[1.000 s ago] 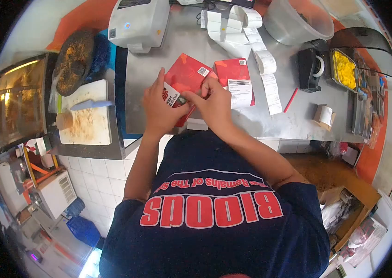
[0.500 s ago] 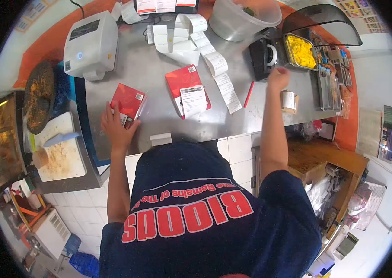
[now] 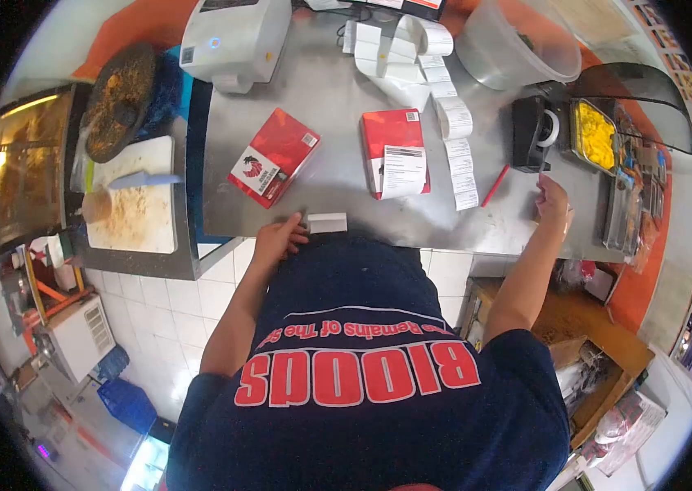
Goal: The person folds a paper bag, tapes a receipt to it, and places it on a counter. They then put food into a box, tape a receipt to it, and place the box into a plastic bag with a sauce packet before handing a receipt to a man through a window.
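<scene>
My left hand [image 3: 279,237] is at the table's front edge, fingers stretched loosely, with nothing visible in it. Its fingertips are close to a small white folded slip [image 3: 328,222]. Behind it lies a red box [image 3: 274,157] with a dark bird print, set at an angle. A second red box [image 3: 392,139] lies to its right, a white printed label [image 3: 403,170] on top. My right hand [image 3: 554,200] is near the right front of the table with curled fingers; whatever they hold is hidden. Just beyond it stands a black tape dispenser [image 3: 528,135], with a red pen [image 3: 495,185] to its left.
A label printer [image 3: 239,41] stands back left, with a long strip of printed labels [image 3: 454,123] across the middle. A clear bucket [image 3: 513,45] and a tray of yellow food [image 3: 593,135] are at the right. On the left, a knife [image 3: 145,179] lies on a cutting board [image 3: 153,225].
My left hand has let go of the left red box and moved down to the table edge. My right hand has moved back from the tape dispenser towards me. The view has shifted.
</scene>
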Action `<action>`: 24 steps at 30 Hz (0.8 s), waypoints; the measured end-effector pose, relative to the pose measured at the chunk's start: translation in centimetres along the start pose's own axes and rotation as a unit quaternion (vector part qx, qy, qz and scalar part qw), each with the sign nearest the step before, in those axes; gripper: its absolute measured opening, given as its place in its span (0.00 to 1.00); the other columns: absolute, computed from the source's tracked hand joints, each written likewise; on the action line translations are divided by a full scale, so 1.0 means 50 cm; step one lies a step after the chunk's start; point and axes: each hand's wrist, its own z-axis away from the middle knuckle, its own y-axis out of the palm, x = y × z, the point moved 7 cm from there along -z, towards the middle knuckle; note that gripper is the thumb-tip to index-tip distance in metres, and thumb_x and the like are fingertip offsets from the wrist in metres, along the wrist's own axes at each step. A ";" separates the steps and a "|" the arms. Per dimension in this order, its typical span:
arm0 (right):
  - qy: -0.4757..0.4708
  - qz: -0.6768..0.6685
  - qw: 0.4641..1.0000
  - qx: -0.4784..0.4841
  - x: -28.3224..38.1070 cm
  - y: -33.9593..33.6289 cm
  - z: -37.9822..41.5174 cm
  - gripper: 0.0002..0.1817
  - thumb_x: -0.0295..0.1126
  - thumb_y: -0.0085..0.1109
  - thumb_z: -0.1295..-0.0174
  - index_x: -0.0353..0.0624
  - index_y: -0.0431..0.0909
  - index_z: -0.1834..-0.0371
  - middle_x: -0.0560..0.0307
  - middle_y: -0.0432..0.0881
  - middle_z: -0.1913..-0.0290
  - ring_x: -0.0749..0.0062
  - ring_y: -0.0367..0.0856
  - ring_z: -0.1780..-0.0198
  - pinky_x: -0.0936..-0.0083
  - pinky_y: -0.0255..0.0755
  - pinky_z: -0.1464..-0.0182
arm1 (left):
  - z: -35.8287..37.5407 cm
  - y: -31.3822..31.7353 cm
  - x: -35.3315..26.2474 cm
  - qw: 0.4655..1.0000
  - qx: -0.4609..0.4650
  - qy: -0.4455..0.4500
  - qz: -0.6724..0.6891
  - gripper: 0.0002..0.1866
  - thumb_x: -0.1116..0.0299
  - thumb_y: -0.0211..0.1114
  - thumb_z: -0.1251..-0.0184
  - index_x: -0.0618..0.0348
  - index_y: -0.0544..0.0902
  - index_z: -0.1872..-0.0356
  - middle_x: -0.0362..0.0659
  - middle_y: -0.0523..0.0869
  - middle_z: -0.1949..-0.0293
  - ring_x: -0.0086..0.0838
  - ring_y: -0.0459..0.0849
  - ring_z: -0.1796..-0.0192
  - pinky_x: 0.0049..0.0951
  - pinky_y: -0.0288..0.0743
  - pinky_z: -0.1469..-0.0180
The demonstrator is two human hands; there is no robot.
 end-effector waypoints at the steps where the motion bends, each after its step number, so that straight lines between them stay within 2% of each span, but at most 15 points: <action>1: 0.001 0.002 1.000 0.003 -0.012 0.011 -0.004 0.14 0.33 0.72 0.39 0.46 0.86 0.50 0.65 0.81 0.70 0.81 0.69 0.78 0.75 0.57 0.78 | -0.002 0.005 -0.012 1.000 -0.003 -0.002 0.002 0.33 0.36 0.62 0.31 0.64 0.89 0.58 0.45 0.92 0.69 0.25 0.85 0.72 0.27 0.71 0.72; 3: -0.079 0.066 0.995 -0.015 -0.007 0.029 -0.012 0.09 0.37 0.69 0.36 0.45 0.87 0.59 0.55 0.87 0.67 0.71 0.79 0.73 0.73 0.69 0.73 | 0.007 0.032 -0.016 0.994 0.043 -0.096 0.037 0.35 0.34 0.63 0.33 0.63 0.88 0.58 0.45 0.92 0.68 0.24 0.82 0.77 0.25 0.66 0.77; 4: -0.305 0.417 0.856 -0.002 -0.048 0.008 -0.190 0.15 0.45 0.65 0.36 0.46 0.89 0.65 0.49 0.89 0.66 0.59 0.85 0.69 0.63 0.76 0.64 | -0.001 0.041 -0.017 0.994 0.043 -0.095 0.037 0.35 0.34 0.63 0.33 0.63 0.88 0.58 0.45 0.92 0.68 0.24 0.82 0.77 0.25 0.66 0.77; 5: -0.304 0.415 0.857 -0.005 -0.074 0.009 -0.197 0.15 0.45 0.65 0.36 0.46 0.89 0.65 0.49 0.89 0.66 0.59 0.85 0.69 0.63 0.76 0.64 | -0.014 0.047 -0.018 0.995 0.033 -0.078 0.045 0.34 0.35 0.64 0.33 0.63 0.88 0.59 0.44 0.91 0.69 0.23 0.80 0.78 0.24 0.64 0.79; 7: -0.287 0.578 0.760 -0.078 -0.085 0.038 -0.178 0.20 0.51 0.59 0.36 0.48 0.89 0.67 0.45 0.89 0.62 0.53 0.87 0.63 0.59 0.77 0.55 | -0.029 0.054 -0.034 0.997 0.025 -0.054 0.055 0.33 0.36 0.64 0.33 0.63 0.87 0.60 0.44 0.91 0.69 0.22 0.77 0.80 0.24 0.62 0.81; 8: -0.253 0.585 0.767 -0.070 -0.041 0.046 -0.103 0.17 0.47 0.65 0.37 0.43 0.90 0.63 0.47 0.89 0.65 0.60 0.86 0.65 0.66 0.76 0.57 | -0.035 0.060 -0.043 0.997 0.037 -0.053 0.048 0.28 0.40 0.67 0.33 0.62 0.87 0.61 0.43 0.90 0.71 0.21 0.76 0.81 0.23 0.61 0.81; 9: -0.256 0.587 0.765 -0.068 -0.013 0.062 -0.026 0.17 0.47 0.65 0.37 0.43 0.90 0.63 0.47 0.89 0.65 0.60 0.86 0.65 0.66 0.76 0.57 | -0.035 0.066 -0.038 0.996 0.050 -0.059 0.038 0.25 0.45 0.69 0.33 0.61 0.87 0.63 0.43 0.89 0.72 0.20 0.75 0.81 0.23 0.59 0.81; 10: -0.248 0.379 0.889 -0.062 0.006 0.058 0.064 0.16 0.43 0.68 0.38 0.40 0.89 0.61 0.50 0.89 0.67 0.64 0.85 0.66 0.70 0.75 0.58 | -0.041 0.070 -0.022 0.996 0.050 -0.066 0.038 0.25 0.45 0.69 0.33 0.61 0.87 0.63 0.43 0.89 0.72 0.20 0.75 0.81 0.23 0.59 0.81; 11: -0.223 0.146 0.962 -0.056 0.019 0.056 0.139 0.15 0.39 0.70 0.38 0.37 0.88 0.60 0.53 0.88 0.68 0.68 0.83 0.66 0.74 0.73 0.59 | -0.060 0.075 -0.019 0.997 0.054 -0.037 0.038 0.20 0.50 0.71 0.34 0.60 0.87 0.64 0.42 0.88 0.72 0.20 0.74 0.81 0.23 0.58 0.82; 12: -0.220 0.105 0.968 -0.055 0.042 0.066 0.197 0.13 0.32 0.73 0.38 0.33 0.86 0.57 0.58 0.86 0.68 0.74 0.79 0.66 0.77 0.70 0.61 | -0.072 0.077 -0.027 0.998 0.058 -0.004 0.037 0.15 0.56 0.72 0.35 0.59 0.87 0.65 0.41 0.87 0.72 0.19 0.73 0.82 0.24 0.57 0.82; 16: -0.223 0.071 0.970 -0.065 0.071 0.075 0.280 0.11 0.33 0.72 0.36 0.35 0.86 0.58 0.58 0.86 0.66 0.76 0.80 0.66 0.78 0.69 0.64 | -0.052 0.094 -0.076 0.997 0.040 0.024 0.053 0.10 0.63 0.72 0.37 0.59 0.85 0.68 0.42 0.88 0.67 0.20 0.78 0.74 0.23 0.67 0.75; 18: -0.228 0.016 0.973 -0.024 0.075 0.092 0.310 0.11 0.33 0.72 0.36 0.37 0.86 0.57 0.59 0.86 0.66 0.79 0.79 0.65 0.80 0.66 0.64 | -0.039 0.087 -0.131 0.978 0.018 0.179 0.102 0.10 0.65 0.71 0.36 0.62 0.83 0.70 0.43 0.89 0.61 0.21 0.82 0.64 0.24 0.74 0.61; 19: -0.227 0.016 0.973 -0.026 0.077 0.102 0.329 0.11 0.33 0.72 0.36 0.37 0.86 0.57 0.59 0.86 0.66 0.79 0.79 0.65 0.80 0.66 0.64 | -0.036 0.082 -0.145 0.978 0.020 0.178 0.102 0.10 0.65 0.71 0.36 0.62 0.83 0.70 0.43 0.89 0.61 0.21 0.82 0.64 0.24 0.74 0.61; 21: -0.265 -0.037 0.962 0.044 0.096 0.152 0.383 0.10 0.32 0.70 0.35 0.38 0.86 0.57 0.61 0.86 0.65 0.82 0.78 0.65 0.82 0.63 0.65 | -0.006 0.040 -0.237 0.900 0.064 0.368 0.225 0.08 0.70 0.68 0.37 0.64 0.81 0.72 0.45 0.89 0.56 0.21 0.82 0.55 0.25 0.74 0.50; 24: -0.274 0.001 0.958 0.083 0.133 0.257 0.488 0.09 0.30 0.68 0.34 0.36 0.86 0.57 0.62 0.86 0.65 0.80 0.79 0.65 0.81 0.69 0.62 | -0.001 -0.047 -0.300 0.927 0.005 0.364 0.089 0.07 0.73 0.67 0.41 0.65 0.80 0.73 0.46 0.90 0.61 0.22 0.83 0.62 0.27 0.76 0.57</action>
